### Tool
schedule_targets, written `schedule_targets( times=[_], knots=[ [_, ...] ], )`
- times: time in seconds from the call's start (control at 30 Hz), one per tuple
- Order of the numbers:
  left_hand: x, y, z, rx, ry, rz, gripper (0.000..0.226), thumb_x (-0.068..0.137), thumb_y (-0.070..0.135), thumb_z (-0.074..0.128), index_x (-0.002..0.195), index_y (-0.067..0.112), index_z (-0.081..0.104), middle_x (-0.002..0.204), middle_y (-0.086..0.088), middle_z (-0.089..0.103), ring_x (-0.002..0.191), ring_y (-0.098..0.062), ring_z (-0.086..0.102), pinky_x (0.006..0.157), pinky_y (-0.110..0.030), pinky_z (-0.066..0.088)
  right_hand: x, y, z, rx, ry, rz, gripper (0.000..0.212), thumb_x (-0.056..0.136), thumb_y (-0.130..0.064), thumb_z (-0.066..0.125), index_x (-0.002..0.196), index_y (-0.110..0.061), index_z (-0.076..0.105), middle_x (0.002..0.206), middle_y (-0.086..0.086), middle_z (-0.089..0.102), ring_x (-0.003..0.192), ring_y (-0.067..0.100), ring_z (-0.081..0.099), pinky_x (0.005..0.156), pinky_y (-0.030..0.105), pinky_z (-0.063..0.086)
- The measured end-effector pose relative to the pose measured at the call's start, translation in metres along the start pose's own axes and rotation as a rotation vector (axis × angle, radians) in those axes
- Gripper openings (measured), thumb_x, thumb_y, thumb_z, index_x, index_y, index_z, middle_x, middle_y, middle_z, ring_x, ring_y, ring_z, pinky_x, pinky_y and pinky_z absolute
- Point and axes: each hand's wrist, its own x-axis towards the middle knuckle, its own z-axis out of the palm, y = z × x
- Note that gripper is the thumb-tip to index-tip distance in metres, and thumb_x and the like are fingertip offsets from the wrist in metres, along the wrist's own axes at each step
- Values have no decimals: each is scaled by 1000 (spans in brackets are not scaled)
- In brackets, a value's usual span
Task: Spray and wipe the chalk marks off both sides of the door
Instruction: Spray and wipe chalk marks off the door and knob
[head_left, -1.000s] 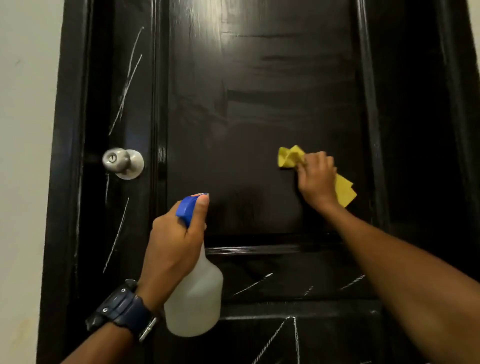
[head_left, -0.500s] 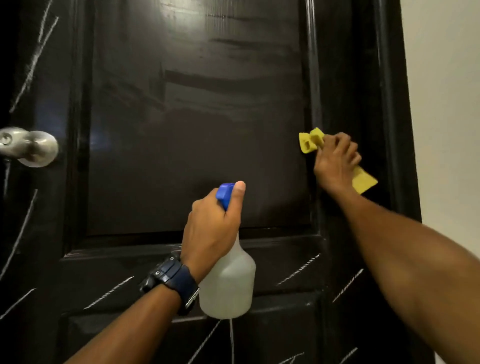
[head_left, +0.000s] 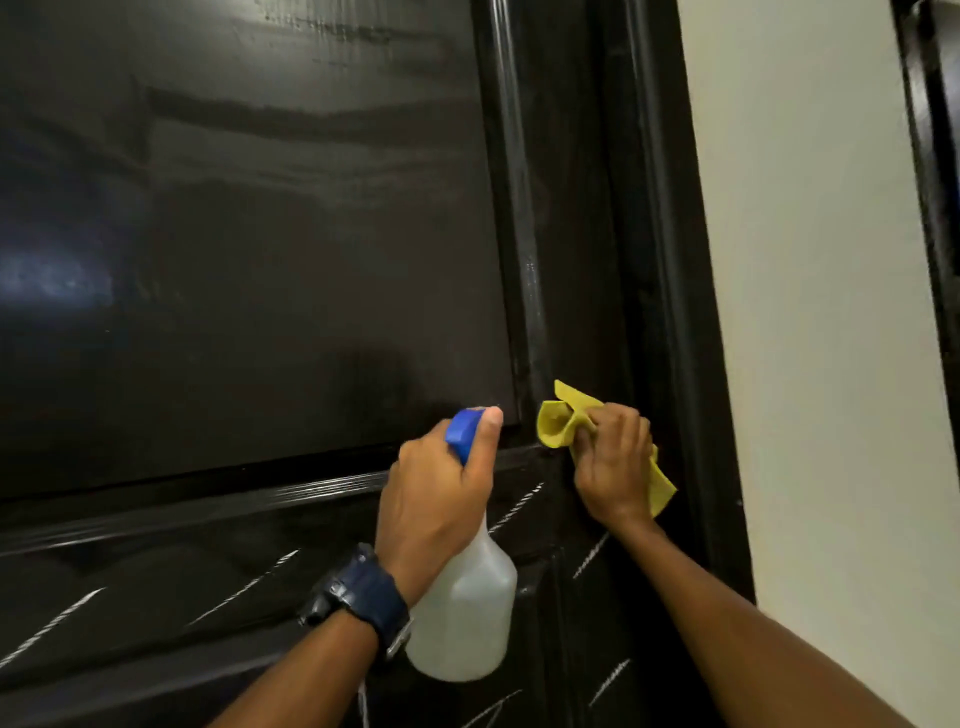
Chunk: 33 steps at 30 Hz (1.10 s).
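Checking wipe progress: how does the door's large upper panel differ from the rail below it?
The large dark upper panel carries no chalk, only streaky wipe smears; the lower horizontal rail bears several white chalk strokes. The panel is dull, the rail glossier. Both are dark wood.

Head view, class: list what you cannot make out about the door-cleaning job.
- Door, head view: its other side is hidden; frame edges cut off top, bottom and left.
- Spray bottle: trigger hidden by the left hand.
- Yellow cloth: the middle is covered by the right hand.
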Motion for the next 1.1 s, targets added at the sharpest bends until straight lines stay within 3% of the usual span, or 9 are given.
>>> schedule_targets(
  times=[0.23, 0.3, 0.43, 0.57, 0.77, 0.83, 0.9, 1.0, 1.1],
  knots=[
    [-17, 2, 37, -89, -13, -53, 51, 86, 74, 31, 92, 37, 66, 67, 6, 66, 65, -6, 64, 60, -26, 49, 1, -1, -5, 1, -33, 2, 19, 97, -34, 43, 110, -21, 46, 111, 14, 54, 93, 24, 41, 80, 39, 33],
    [-19, 2, 37, -100, 3, -51, 52, 86, 73, 30, 80, 32, 62, 63, 3, 65, 60, -9, 63, 56, -30, 50, 1, 0, -4, 7, -30, 7, 20, 97, -34, 43, 112, -22, 47, 112, 12, 54, 94, 23, 42, 81, 39, 36],
    [-20, 0, 31, -120, 35, -64, 63, 85, 73, 30, 82, 20, 65, 64, -2, 65, 61, -14, 62, 60, -32, 52, -1, 0, -3, 33, -19, -7, 22, 96, -33, 45, 114, -21, 49, 113, 9, 52, 95, 23, 43, 80, 37, 36],
    [-21, -5, 25, -88, 51, -40, 61, 89, 75, 27, 70, 25, 58, 62, -4, 63, 57, -15, 60, 55, -31, 50, -5, 0, -2, 10, 1, -9, 22, 96, -33, 45, 113, -20, 50, 113, 11, 53, 95, 24, 44, 80, 37, 35],
    [-35, -10, 12, -134, 66, -40, 56, 86, 72, 33, 72, 27, 62, 62, -5, 63, 60, -15, 61, 61, -28, 50, -20, -27, -5, -11, -3, 264, 32, 97, -39, 38, 109, -14, 56, 112, 10, 52, 99, 29, 48, 81, 41, 36],
    [-37, -13, 7, -144, 60, -23, 60, 87, 74, 31, 76, 27, 65, 62, -2, 63, 62, -13, 63, 61, -26, 50, 8, -45, -4, -40, 1, 305, 31, 97, -35, 37, 109, -13, 55, 113, 13, 52, 101, 33, 49, 83, 44, 36],
    [-36, -17, 8, -142, 46, 2, 65, 87, 78, 28, 85, 27, 68, 64, -1, 64, 66, -12, 65, 63, -26, 51, 75, -63, 0, -73, -15, 224, 36, 97, -32, 36, 115, -8, 55, 117, 19, 52, 107, 40, 49, 88, 49, 37],
    [-32, -20, 16, -215, 43, 9, 65, 86, 76, 32, 79, 22, 67, 65, -3, 64, 65, -16, 64, 66, -30, 51, 183, -83, 4, -34, -49, 110, 37, 102, -33, 35, 125, -8, 50, 126, 18, 48, 114, 40, 46, 92, 50, 36],
    [-31, -24, 27, -226, 29, 11, 56, 88, 73, 34, 82, 29, 67, 65, -2, 64, 65, -15, 65, 64, -31, 53, 182, -77, 12, -59, 53, 58, 32, 103, -33, 39, 123, -13, 53, 125, 13, 51, 110, 33, 48, 90, 47, 38]
  ],
)
